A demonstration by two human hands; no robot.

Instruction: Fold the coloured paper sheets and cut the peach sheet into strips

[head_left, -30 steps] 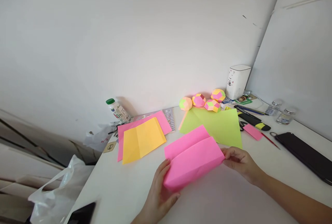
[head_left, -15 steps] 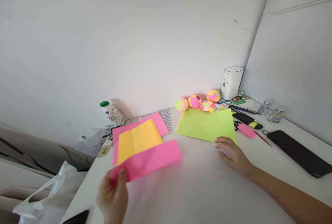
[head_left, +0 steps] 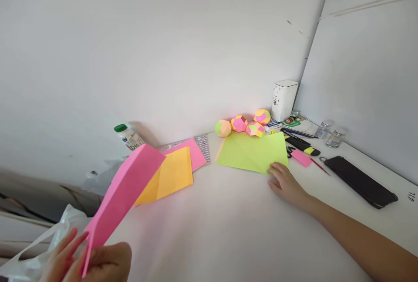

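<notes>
pink folded paper rides up off the white table, pinched at its near end in the left hand; thumb and fingers are closed on the bottom edge, so the sheet slants up and away over the table's left edge, its far corner covering part of the sheets lying behind it. held by one end like this, the paper keeps its crease and hangs clear of the surface.

the right hand lies flat, fingers spread and loose, closed on nothing, with its fingertips touching the near corner of the green sheet, which lies flat on the table.

counted: one pink folded paper in the hand; one orange sheet lying on one more pink sheet, both flat near the back left; one green sheet; one small pink slip to the right of it. four paper balls in mixed colours sit in a row against the wall, just behind the green sheet. one white box stands upright in the corner, two small glass jars stand near the right wall, and one dark phone lies flat beside them. one bottle with a green cap leans at the back left, and one white plastic bag hangs off the near left edge. pens and a marker lie bunched beside the box; their number i cannot tell.
</notes>
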